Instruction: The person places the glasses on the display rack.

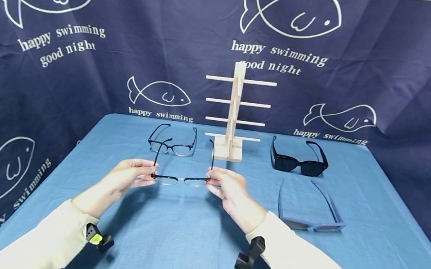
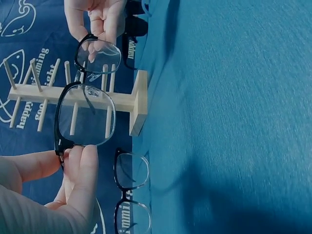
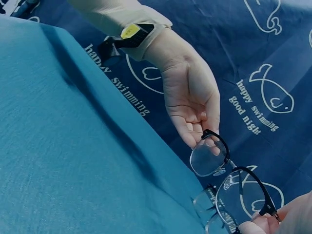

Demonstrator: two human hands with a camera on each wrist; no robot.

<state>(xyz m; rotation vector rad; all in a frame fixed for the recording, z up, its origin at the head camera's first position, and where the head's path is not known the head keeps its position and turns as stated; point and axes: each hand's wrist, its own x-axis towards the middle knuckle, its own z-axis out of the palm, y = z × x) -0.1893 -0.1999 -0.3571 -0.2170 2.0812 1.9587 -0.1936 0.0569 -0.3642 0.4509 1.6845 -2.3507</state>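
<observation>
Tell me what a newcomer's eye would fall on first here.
Probably the half-rimmed glasses, held above the blue table between the left hand and right hand. Next, the pale wooden rack standing behind them, against the fish-printed backdrop. Then, on the table's right side, black sunglasses with a blue-framed pair nearer.
</observation>
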